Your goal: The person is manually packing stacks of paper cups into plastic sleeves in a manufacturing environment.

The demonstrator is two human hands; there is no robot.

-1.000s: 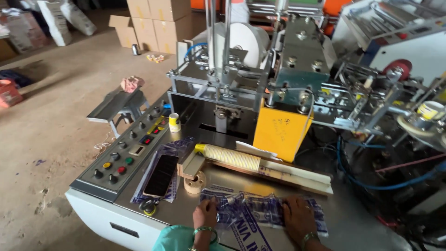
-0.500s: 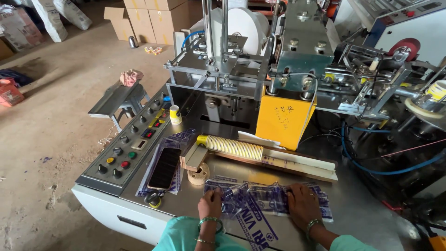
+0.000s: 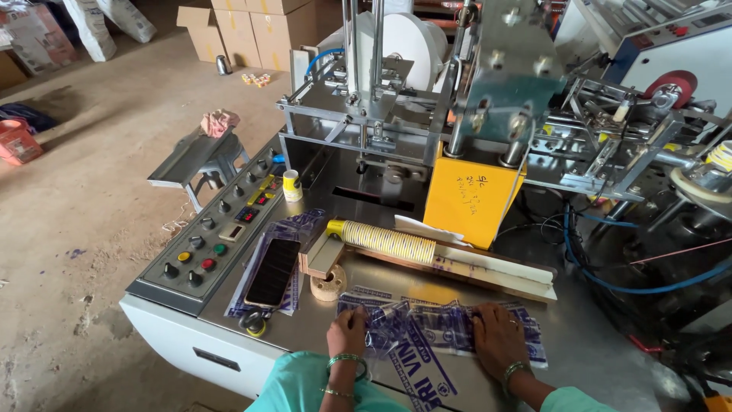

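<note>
My left hand (image 3: 348,334) and my right hand (image 3: 499,337) press flat on clear plastic bags with blue print (image 3: 427,326) lying on the steel table of a machine. The left fingers rest on the bags' left end, the right palm covers the right part. Just beyond the bags, a long stack of nested paper cups (image 3: 385,240) lies on its side in a wooden trough (image 3: 473,267). A round wooden block (image 3: 328,286) stands at the trough's left end.
A black phone (image 3: 271,271) lies on more printed bags left of the trough. The control panel with coloured buttons (image 3: 217,236) runs along the table's left side, and one paper cup (image 3: 291,185) stands behind it. A yellow guard (image 3: 469,197) and machine frame rise behind. A stool (image 3: 197,156) and cardboard boxes (image 3: 240,29) sit on the floor.
My view has dropped and moved closer. Both hands have slid further onto the bags and now lie flatter, with the bags spread wider between them.
</note>
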